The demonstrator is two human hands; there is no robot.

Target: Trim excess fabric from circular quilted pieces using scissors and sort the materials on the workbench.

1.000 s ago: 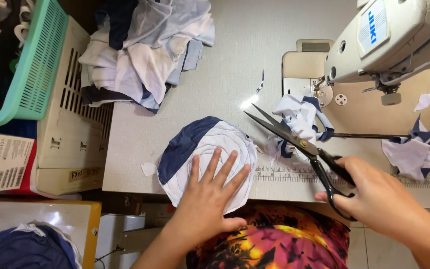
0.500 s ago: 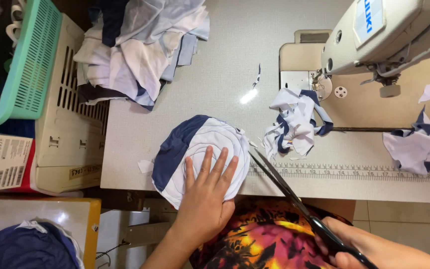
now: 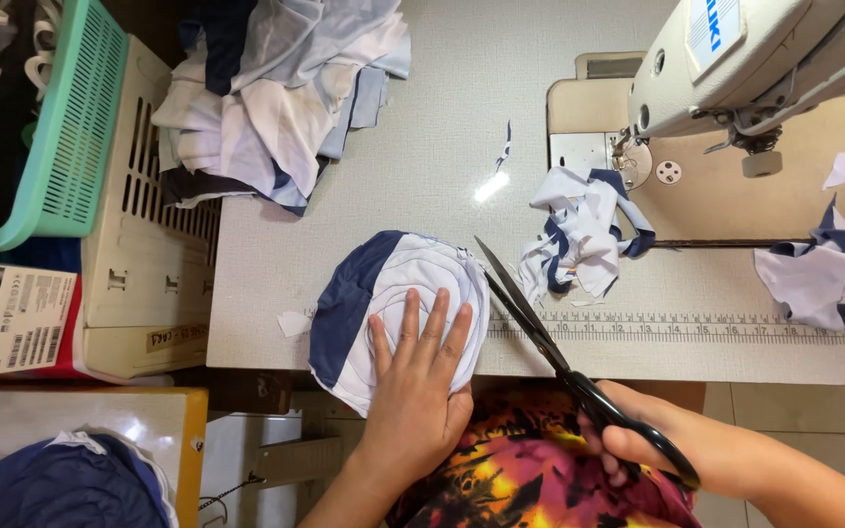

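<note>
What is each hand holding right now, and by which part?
Right hand grips the scissors by their black handle loops. Left hand holds nothing; it lies flat on the cloth piece.

The scene is bright and evenly lit from above. A small patch of glare shines on the pale table (image 3: 462,117) near its middle. Shadows are soft and short. Focus is sharp throughout; the far left corner falls darker.
</note>
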